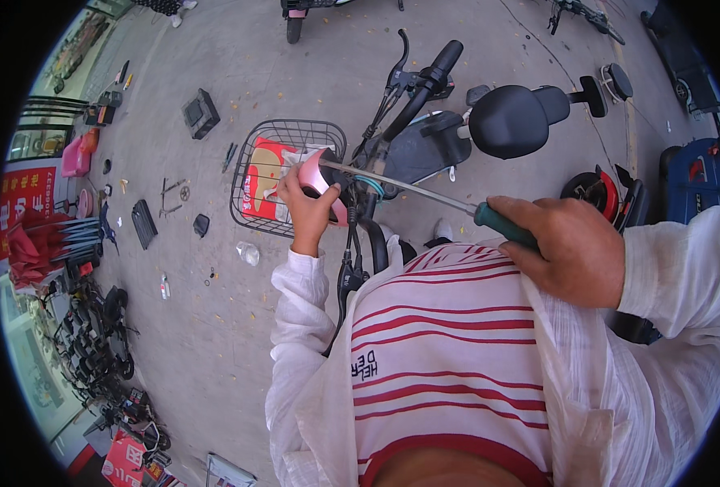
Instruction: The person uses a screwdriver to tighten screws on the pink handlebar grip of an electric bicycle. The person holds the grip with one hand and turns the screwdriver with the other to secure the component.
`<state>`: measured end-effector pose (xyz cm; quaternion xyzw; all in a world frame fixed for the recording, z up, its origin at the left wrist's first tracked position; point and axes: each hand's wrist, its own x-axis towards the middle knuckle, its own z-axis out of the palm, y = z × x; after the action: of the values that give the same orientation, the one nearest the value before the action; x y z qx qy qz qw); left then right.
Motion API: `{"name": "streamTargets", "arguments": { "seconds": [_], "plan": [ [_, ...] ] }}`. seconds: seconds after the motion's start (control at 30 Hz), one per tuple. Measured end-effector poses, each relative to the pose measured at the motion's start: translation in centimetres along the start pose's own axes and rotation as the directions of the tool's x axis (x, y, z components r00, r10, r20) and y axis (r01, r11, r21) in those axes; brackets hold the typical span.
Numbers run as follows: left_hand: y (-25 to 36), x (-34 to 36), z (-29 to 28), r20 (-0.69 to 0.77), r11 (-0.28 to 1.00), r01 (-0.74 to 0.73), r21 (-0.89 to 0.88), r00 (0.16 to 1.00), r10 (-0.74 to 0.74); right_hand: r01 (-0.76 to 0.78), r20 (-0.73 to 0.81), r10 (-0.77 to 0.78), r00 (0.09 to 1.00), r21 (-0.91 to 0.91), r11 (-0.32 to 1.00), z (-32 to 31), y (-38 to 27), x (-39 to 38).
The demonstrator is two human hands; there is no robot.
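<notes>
A left hand (pixel 303 201) wraps the pink headlight cover (pixel 314 172) beside a wire basket (pixel 299 122), while the right hand (pixel 569 247), closed round a green-handled screwdriver (pixel 457 204), points its shaft at the cover, where over-hard pushing could slip and jab the left fingers.

Grey concrete ground (pixel 214 365), black box (pixel 201 114), flat black part (pixel 144 224), small dark piece (pixel 202 226), crumpled white plastic (pixel 248 253)

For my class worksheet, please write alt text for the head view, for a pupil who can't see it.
A person's right hand grips a green-handled screwdriver, its shaft pointing at a pink cover held in the left hand, by the wire basket of a bike. Loose parts lie on the grey ground.
</notes>
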<state>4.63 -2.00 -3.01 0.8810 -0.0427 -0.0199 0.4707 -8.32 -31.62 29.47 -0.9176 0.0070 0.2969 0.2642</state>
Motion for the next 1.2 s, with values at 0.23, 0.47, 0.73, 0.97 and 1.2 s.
{"name": "streamTargets", "arguments": {
  "seconds": [0.23, 0.47, 0.73, 0.97, 1.2],
  "plan": [
    [0.2, 0.0, -0.5, 0.016, 0.999, -0.032, 0.026, 0.999, 0.031, 0.189, -0.059, -0.238, 0.97, -0.441, 0.877, -6.5, -1.6, 3.8],
    [1.8, 0.9, -0.3, 0.053, 0.997, -0.064, -0.046, 0.996, 0.066, 0.203, 0.013, -0.264, 0.965, -0.676, 0.708, -9.9, -7.6, 5.8],
    [1.1, 0.9, 0.0, 0.019, 0.99, -0.124, -0.064, 0.992, 0.126, 0.27, 0.06, -0.36, 0.931, -0.777, 0.569, -10.2, -7.6, 6.1],
    [0.2, 0.4, -0.7, 0.008, 0.993, -0.103, -0.061, 0.995, 0.104, 0.353, 0.126, -0.436, 0.891, -0.797, 0.489, -10.2, -7.4, 6.1],
    [-0.1, 1.1, -0.1, 0.02, 0.991, -0.093, -0.1, 0.995, 0.095, 0.141, -0.004, -0.349, 0.937, -0.911, 0.389, -7.5, -6.9, 3.3]
  ]
}}
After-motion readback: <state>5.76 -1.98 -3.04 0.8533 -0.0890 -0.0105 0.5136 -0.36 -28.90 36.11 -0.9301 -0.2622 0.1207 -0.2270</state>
